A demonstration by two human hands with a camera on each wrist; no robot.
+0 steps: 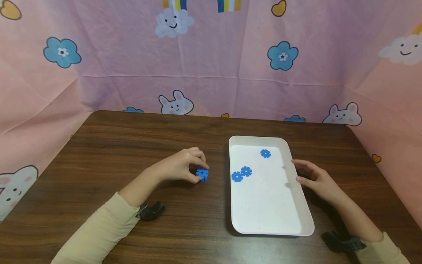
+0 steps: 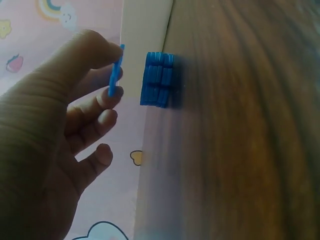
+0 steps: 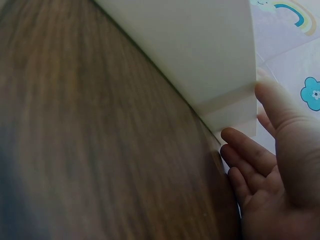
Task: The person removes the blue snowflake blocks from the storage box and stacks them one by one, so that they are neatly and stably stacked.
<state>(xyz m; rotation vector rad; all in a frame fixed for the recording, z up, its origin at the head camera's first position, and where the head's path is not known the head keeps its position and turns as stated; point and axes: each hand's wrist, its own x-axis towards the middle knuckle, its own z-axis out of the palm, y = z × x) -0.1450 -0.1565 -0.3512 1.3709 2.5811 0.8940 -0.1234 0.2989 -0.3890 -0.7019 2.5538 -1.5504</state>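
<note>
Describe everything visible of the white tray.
The white tray is a shallow rectangle with rounded corners and low walls, likely plastic. It lies flat on the brown wood-grain table, long sides running front to back. Inside are three blue notched discs: two by the left wall, one nearer the far end. The right hand touches its right rim.
</note>
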